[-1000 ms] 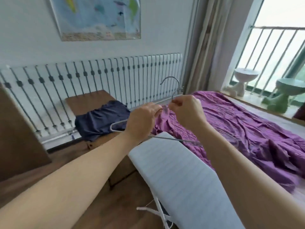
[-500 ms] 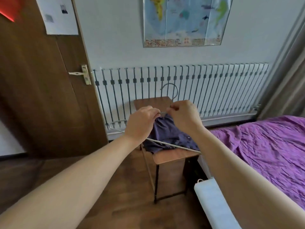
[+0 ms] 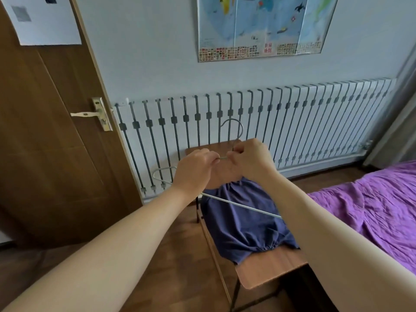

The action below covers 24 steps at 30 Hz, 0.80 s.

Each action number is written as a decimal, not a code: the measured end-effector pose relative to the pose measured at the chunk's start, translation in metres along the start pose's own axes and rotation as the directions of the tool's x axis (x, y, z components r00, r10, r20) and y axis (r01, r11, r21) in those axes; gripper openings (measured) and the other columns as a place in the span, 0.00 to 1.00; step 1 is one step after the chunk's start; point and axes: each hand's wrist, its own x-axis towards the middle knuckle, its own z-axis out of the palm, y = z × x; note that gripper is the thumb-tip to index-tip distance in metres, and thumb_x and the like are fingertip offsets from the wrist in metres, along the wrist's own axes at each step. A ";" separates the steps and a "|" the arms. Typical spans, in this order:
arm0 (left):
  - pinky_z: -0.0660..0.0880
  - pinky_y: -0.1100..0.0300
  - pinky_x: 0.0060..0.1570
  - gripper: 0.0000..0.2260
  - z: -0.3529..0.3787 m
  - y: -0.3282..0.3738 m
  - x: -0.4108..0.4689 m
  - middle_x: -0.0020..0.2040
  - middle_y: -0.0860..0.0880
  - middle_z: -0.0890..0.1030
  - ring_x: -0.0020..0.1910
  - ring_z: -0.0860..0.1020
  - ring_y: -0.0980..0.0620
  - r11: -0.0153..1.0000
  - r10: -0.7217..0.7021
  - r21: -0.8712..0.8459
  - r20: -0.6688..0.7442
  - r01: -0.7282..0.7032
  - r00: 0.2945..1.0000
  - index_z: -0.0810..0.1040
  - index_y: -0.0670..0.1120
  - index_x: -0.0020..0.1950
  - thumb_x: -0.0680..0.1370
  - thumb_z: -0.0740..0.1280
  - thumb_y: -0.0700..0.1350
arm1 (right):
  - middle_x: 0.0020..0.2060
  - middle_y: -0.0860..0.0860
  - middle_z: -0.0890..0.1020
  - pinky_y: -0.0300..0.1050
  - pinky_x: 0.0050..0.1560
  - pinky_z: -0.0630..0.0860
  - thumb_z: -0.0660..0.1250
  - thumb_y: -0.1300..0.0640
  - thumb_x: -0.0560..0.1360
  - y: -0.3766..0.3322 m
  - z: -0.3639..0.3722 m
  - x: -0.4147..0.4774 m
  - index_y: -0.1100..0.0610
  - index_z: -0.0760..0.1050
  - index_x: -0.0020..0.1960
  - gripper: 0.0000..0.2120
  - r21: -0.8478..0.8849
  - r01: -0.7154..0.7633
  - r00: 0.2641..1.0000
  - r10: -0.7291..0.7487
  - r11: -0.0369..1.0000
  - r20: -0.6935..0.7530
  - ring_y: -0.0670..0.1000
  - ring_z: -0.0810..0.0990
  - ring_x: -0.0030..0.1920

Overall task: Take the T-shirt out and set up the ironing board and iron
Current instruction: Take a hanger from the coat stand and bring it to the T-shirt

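Pinching the bare wire hanger [image 3: 234, 131] by its neck, the left hand [image 3: 193, 170] and right hand [image 3: 252, 161] hovered over the navy T-shirt [image 3: 243, 224] lying on the worktop [image 3: 270, 271]. With the shirt out, the hanger likely needed setting aside next.

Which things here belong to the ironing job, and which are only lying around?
Job in hand: dark blue T-shirt; wire hanger, pinched by left hand and right hand.
Only around: small wooden table under the T-shirt; purple bed; door; wall map; radiator.
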 end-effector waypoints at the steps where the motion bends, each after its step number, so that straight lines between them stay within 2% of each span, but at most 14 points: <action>1: 0.76 0.50 0.46 0.08 0.009 -0.012 0.014 0.45 0.46 0.83 0.46 0.79 0.47 1.000 0.007 -0.005 0.009 -0.007 1.000 0.81 0.43 0.52 0.79 0.63 0.42 | 0.28 0.53 0.73 0.40 0.25 0.61 0.64 0.59 0.75 0.003 0.007 0.019 0.61 0.76 0.32 0.14 0.004 -0.013 1.000 0.013 1.000 -0.003 0.52 0.70 0.30; 4: 0.75 0.53 0.46 0.09 0.036 -0.046 0.057 0.46 0.46 0.83 0.46 0.79 0.47 0.999 0.023 -0.044 0.047 -0.021 0.999 0.81 0.42 0.52 0.79 0.62 0.42 | 0.25 0.50 0.70 0.39 0.25 0.60 0.64 0.58 0.76 0.013 0.024 0.076 0.53 0.69 0.27 0.18 0.006 -0.079 0.997 0.079 0.997 -0.009 0.48 0.67 0.27; 8: 0.73 0.54 0.47 0.10 0.069 -0.094 0.116 0.47 0.47 0.82 0.48 0.78 0.48 0.998 0.006 -0.063 0.124 0.001 0.992 0.81 0.44 0.53 0.80 0.60 0.41 | 0.27 0.51 0.73 0.40 0.28 0.64 0.64 0.57 0.76 0.019 0.046 0.149 0.59 0.78 0.36 0.12 0.022 -0.131 0.991 0.131 0.991 0.000 0.50 0.71 0.30; 12: 0.74 0.52 0.47 0.10 0.097 -0.144 0.165 0.46 0.47 0.82 0.48 0.77 0.47 0.996 0.023 -0.089 0.199 -0.005 0.980 0.81 0.45 0.52 0.80 0.60 0.40 | 0.33 0.56 0.79 0.42 0.33 0.69 0.65 0.56 0.75 0.019 0.073 0.208 0.63 0.81 0.41 0.11 0.048 -0.173 0.985 0.173 0.984 -0.005 0.53 0.75 0.35; 16: 0.74 0.52 0.46 0.10 0.129 -0.190 0.207 0.45 0.47 0.81 0.47 0.77 0.47 0.991 0.097 -0.116 0.268 -0.067 0.959 0.81 0.46 0.51 0.79 0.59 0.40 | 0.29 0.52 0.75 0.39 0.28 0.65 0.66 0.56 0.75 0.028 0.101 0.262 0.59 0.79 0.37 0.10 0.058 -0.276 0.961 0.277 0.959 -0.012 0.52 0.73 0.33; 18: 0.73 0.53 0.47 0.10 0.145 -0.213 0.228 0.47 0.47 0.81 0.48 0.77 0.47 0.984 0.138 -0.149 0.305 -0.096 0.942 0.81 0.45 0.51 0.80 0.59 0.41 | 0.29 0.52 0.75 0.39 0.29 0.65 0.66 0.57 0.75 0.032 0.116 0.289 0.60 0.80 0.38 0.10 0.056 -0.325 0.945 0.326 0.944 -0.025 0.50 0.72 0.31; 20: 0.73 0.54 0.47 0.10 0.162 -0.235 0.247 0.48 0.46 0.81 0.50 0.77 0.46 0.977 0.184 -0.168 0.351 -0.131 0.918 0.80 0.45 0.52 0.80 0.59 0.43 | 0.27 0.52 0.74 0.39 0.29 0.65 0.66 0.58 0.74 0.036 0.133 0.312 0.61 0.77 0.32 0.12 0.057 -0.384 0.921 0.386 0.922 -0.043 0.52 0.71 0.31; 22: 0.72 0.53 0.48 0.10 0.178 -0.259 0.267 0.50 0.45 0.81 0.51 0.76 0.45 0.971 0.225 -0.174 0.416 -0.166 0.881 0.80 0.45 0.53 0.81 0.59 0.44 | 0.25 0.50 0.72 0.39 0.28 0.65 0.67 0.60 0.73 0.038 0.150 0.336 0.56 0.72 0.27 0.16 0.076 -0.454 0.886 0.458 0.888 -0.063 0.51 0.71 0.30; 24: 0.72 0.53 0.49 0.10 0.197 -0.280 0.287 0.51 0.45 0.80 0.52 0.76 0.45 0.964 0.258 -0.186 0.471 -0.191 0.844 0.80 0.45 0.54 0.81 0.59 0.45 | 0.26 0.50 0.75 0.39 0.31 0.69 0.68 0.59 0.72 0.042 0.165 0.359 0.53 0.72 0.27 0.15 0.110 -0.529 0.841 0.537 0.841 -0.062 0.49 0.72 0.29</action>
